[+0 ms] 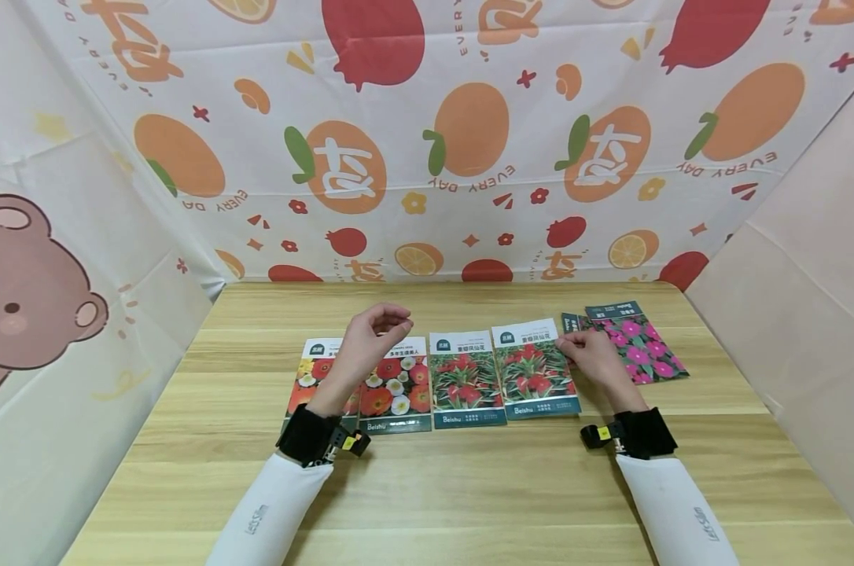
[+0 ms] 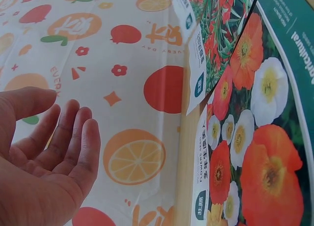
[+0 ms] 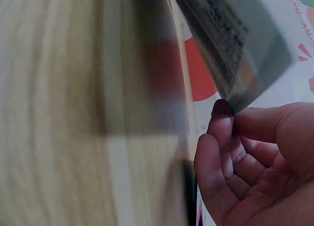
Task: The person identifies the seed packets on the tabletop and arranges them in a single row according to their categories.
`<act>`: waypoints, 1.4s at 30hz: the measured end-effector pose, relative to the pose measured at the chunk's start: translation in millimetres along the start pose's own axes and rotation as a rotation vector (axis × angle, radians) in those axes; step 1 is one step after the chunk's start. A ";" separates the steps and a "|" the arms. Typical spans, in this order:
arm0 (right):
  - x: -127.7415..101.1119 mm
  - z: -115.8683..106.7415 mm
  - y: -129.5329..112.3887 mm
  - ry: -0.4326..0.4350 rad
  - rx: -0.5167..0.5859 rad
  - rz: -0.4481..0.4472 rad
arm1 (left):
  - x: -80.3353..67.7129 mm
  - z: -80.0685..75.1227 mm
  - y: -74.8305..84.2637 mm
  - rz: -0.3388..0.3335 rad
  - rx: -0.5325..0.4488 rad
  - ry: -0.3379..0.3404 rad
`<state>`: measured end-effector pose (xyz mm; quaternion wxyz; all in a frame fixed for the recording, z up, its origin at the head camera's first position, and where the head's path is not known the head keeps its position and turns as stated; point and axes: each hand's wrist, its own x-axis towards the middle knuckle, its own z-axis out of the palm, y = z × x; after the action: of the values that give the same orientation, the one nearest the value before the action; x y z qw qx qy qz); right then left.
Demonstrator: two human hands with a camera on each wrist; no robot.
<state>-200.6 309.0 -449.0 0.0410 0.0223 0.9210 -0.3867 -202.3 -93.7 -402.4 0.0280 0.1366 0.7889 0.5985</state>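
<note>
- Above two poppy packets [image 1: 396, 389], the left hand [image 1: 374, 334] hovers, fingers loosely bent.
- At the row's right end, near a pink-flowered packet [image 1: 648, 346], the right hand [image 1: 591, 355] pinches a red-flowered packet [image 1: 536, 369] by its edge.

Downward head view, close wrist views
</note>
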 end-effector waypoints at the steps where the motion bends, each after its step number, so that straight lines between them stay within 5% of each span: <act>1: -0.3 -0.1 0.1 0.000 -0.001 -0.002 | 0.3 0.2 0.2 0.001 0.000 -0.003; 18: -4.0 -3.6 1.3 -0.012 -0.046 -0.011 | 3.2 3.9 4.5 -0.009 -0.013 -0.012; 26: -16.8 -4.8 -16.4 0.062 -0.245 -0.084 | 3.6 4.0 -1.3 0.031 -0.012 -0.017; 30: -25.5 8.5 -37.9 -0.018 -0.303 -0.267 | 4.6 1.8 -15.1 0.101 -0.047 -0.030; 34: -27.2 27.9 -53.6 -0.149 -0.390 -0.432 | 1.6 0.5 -8.7 0.084 -0.047 -0.029; 42: -32.3 46.4 -55.4 -0.261 -0.483 -0.450 | 1.4 -0.8 2.8 -0.026 -0.057 -0.046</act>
<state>-169.8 236.8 -439.1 0.0762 -0.2412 0.9547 -0.1568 -203.2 -93.4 -399.4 0.0575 0.1392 0.7723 0.6171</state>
